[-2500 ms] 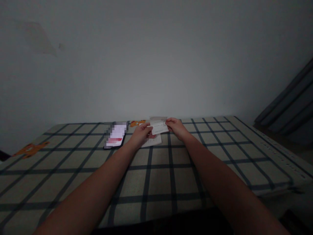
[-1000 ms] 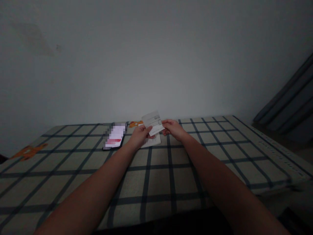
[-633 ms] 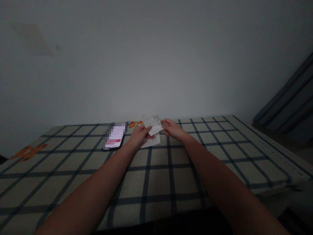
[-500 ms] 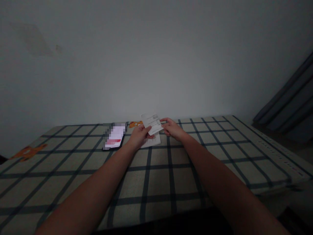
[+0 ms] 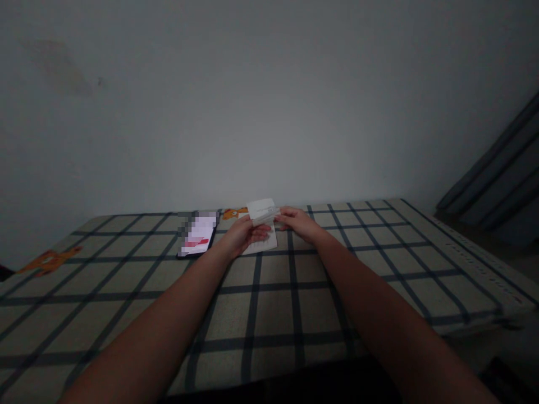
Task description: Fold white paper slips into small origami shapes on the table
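Note:
A sheet of white printed paper (image 5: 261, 209) is held up between my two hands, bent across its lower part. My left hand (image 5: 243, 235) grips its lower left, with the fingers reaching underneath. At the right edge, my right hand (image 5: 296, 220) pinches the paper between thumb and fingers. Beneath them a second white paper or booklet (image 5: 269, 241) lies flat on the checked cloth, partly covered by my left hand.
A phone (image 5: 199, 234) with a lit, partly blurred screen lies left of my left hand. The table wears a checked cloth (image 5: 273, 314) with orange bear prints. A pale wall (image 5: 269, 112) rises behind, and a dark curtain (image 5: 497, 174) hangs at right.
The held paper, flatter half a second ago, now bends over at its lower part. My left fingers have shifted beneath it, and my right hand has closed on its right edge.

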{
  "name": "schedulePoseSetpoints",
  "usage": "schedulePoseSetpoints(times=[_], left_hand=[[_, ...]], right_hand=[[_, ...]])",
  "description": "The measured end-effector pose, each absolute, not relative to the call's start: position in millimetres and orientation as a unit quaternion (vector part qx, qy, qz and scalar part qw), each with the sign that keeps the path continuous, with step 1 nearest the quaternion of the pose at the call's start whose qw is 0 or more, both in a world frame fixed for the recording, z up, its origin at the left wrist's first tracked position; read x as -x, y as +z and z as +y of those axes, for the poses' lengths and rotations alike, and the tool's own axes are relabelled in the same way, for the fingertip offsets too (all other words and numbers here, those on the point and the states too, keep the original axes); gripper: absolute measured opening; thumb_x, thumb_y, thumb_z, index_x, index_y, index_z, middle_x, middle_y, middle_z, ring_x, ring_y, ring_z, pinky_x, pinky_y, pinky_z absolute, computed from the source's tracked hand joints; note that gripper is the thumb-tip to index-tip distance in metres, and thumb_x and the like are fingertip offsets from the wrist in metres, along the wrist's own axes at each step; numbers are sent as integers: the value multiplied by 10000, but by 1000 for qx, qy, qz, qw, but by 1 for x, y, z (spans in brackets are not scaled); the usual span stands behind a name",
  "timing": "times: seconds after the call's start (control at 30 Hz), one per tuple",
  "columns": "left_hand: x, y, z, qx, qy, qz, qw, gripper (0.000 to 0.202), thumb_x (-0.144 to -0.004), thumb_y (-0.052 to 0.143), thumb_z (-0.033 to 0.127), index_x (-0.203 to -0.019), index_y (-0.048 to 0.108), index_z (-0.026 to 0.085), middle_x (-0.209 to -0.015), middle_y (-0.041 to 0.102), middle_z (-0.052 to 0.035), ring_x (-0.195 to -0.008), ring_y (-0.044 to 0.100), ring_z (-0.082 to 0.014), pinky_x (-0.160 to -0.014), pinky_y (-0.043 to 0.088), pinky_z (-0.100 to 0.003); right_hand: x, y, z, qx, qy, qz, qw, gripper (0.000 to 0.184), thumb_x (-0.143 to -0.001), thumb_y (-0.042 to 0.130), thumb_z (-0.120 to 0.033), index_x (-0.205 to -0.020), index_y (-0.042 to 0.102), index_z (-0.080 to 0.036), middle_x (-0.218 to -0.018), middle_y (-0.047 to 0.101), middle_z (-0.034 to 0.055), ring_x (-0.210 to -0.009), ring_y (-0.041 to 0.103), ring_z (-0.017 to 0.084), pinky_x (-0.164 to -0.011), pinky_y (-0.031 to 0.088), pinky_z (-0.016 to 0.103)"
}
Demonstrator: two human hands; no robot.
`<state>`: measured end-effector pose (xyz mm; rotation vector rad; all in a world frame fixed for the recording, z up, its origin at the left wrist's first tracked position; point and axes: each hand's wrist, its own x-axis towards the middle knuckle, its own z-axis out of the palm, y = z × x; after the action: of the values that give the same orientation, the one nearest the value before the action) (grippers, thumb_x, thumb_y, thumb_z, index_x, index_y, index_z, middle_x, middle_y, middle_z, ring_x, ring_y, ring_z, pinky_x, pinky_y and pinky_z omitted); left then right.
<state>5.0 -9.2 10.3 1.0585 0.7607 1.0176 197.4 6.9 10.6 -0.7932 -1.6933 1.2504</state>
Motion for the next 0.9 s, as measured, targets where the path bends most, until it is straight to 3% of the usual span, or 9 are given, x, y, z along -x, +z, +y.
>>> schedulePoseSetpoints(times=[0.13, 0.23, 0.4, 0.63, 0.77, 0.9], left_hand=[[-7, 10, -10, -494, 485, 303, 655, 354, -746, 565, 205, -1097, 557, 158, -1043, 624, -125, -765, 639, -178, -561, 531, -244], [-7, 8, -9, -503, 501, 312, 631, 341, -717, 585, 169, -1057, 581, 147, -1049, 618, -120, -846, 619, -197, -578, 528, -249], [-9, 5, -7, -468, 510, 326, 643, 288, -774, 526, 315, -950, 605, 102, -957, 637, -141, -817, 614, -212, -614, 518, -317], [-8, -3, -7, -622, 425, 387, 532, 319, -680, 655, 295, -946, 589, 131, -808, 657, -79, -618, 601, -140, -558, 445, -238], [-5, -6, -3, -649, 407, 405, 500, 277, -690, 633, 307, -900, 582, 134, -766, 651, -55, -573, 579, -124, -513, 408, -222], [-7, -4, -5, -648, 403, 374, 526, 242, -691, 631, 285, -870, 577, 131, -804, 652, -61, -646, 600, -136, -586, 436, -241]], right_hand=[[-199, 10, 8, 322, 508, -671, 434, 248, -743, 565, -368, -864, 647, -166, -990, 616, 64, -851, 562, 133, -623, 477, 212], [-199, 5, 12, 346, 476, -673, 449, 262, -735, 574, -382, -821, 647, -145, -868, 633, 62, -746, 564, 113, -594, 467, 207], [-197, 0, 19, 375, 462, -641, 485, 240, -698, 616, -358, -782, 612, -134, -750, 618, 38, -605, 546, 83, -563, 463, 215], [-193, 6, 14, 351, 474, -623, 513, 308, -655, 662, -290, -917, 554, -171, -639, 566, -23, -556, 530, 79, -517, 440, 199], [-193, 8, 12, 369, 479, -634, 483, 227, -692, 613, -335, -789, 601, -130, -665, 577, 9, -559, 512, 78, -519, 425, 205], [-193, 12, 7, 359, 471, -654, 472, 211, -686, 610, -332, -708, 602, -122, -651, 572, 5, -574, 506, 83, -539, 411, 211]])
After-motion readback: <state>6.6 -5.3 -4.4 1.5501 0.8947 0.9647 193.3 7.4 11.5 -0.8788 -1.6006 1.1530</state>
